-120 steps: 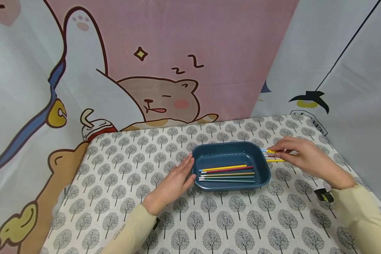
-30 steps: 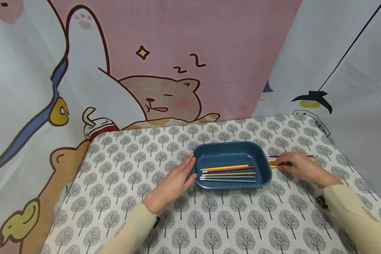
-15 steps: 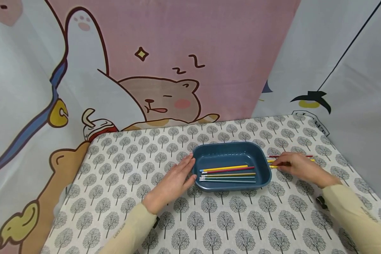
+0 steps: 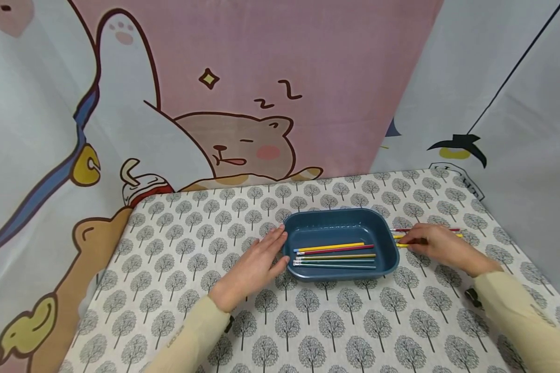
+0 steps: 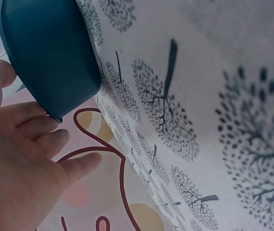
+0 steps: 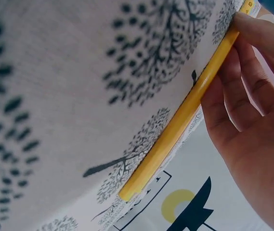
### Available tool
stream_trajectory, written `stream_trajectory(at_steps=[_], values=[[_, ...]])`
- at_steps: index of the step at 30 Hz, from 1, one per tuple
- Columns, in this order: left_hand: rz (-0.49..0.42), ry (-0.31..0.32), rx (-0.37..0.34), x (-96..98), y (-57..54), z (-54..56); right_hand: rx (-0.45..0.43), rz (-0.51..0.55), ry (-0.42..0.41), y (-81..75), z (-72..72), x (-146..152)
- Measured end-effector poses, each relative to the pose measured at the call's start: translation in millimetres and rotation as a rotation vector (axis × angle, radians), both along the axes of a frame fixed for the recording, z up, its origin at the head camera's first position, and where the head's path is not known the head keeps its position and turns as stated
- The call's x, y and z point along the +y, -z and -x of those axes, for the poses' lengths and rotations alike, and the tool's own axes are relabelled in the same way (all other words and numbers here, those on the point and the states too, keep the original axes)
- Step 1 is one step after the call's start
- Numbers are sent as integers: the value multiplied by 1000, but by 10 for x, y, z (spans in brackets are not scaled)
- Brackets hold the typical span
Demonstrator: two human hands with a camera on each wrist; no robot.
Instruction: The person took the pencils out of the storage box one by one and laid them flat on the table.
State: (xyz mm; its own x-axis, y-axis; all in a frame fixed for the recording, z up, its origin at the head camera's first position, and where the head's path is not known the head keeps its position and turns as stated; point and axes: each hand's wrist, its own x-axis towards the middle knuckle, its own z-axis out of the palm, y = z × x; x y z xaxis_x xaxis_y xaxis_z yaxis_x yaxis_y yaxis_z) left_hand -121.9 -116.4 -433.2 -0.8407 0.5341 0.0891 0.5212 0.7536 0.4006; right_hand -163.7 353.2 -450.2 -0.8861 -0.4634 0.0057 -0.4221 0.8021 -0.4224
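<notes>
A dark blue tray (image 4: 336, 213) stands on the table with several pencils in it: a yellow pencil (image 4: 329, 247), a red pencil (image 4: 336, 249), a gold-toned one (image 4: 336, 256) and dark green ones. Against the tray's left end rests my left hand (image 4: 252, 269), fingers touching the rim; the left wrist view has its relaxed fingers by the tray wall (image 5: 55, 62). Beyond the right end, my right hand (image 4: 441, 249) pinches a yellow pencil (image 6: 185, 113) between thumb and fingers, low over the cloth. Past that hand lie a red pencil (image 4: 453, 229) and another yellow pencil (image 4: 458, 235), partly hidden.
A pale cloth (image 4: 205, 305) printed with dark trees covers the table. Behind it hangs a pink and white curtain (image 4: 345, 77) with cartoon animals; a grey-white curtain (image 4: 532, 155) borders the right side.
Since four seconds ago my right hand has moved slightly nearer and lower, now beside the red and yellow pencils on the cloth. Over the last second, nothing visibly shifts. The left hand stays put.
</notes>
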Motion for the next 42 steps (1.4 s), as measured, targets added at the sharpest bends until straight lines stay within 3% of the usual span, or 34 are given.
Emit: stream_trajectory(at_steps=[5,11,23,34,42], values=[[1,11,11,2,-10,6,13,0,37,-60,-37,0],[-3,22,21,-2,-5,17,30,2,108,-249,-121,-1],[-16,23,20,4,-3,19,154,37,111,-659,-298,-133],[4,5,-7,5,-8,4,270,97,54,-938,-426,-511],[-3,4,-9,5,1,-1,179,185,22,-1013,-461,-823]])
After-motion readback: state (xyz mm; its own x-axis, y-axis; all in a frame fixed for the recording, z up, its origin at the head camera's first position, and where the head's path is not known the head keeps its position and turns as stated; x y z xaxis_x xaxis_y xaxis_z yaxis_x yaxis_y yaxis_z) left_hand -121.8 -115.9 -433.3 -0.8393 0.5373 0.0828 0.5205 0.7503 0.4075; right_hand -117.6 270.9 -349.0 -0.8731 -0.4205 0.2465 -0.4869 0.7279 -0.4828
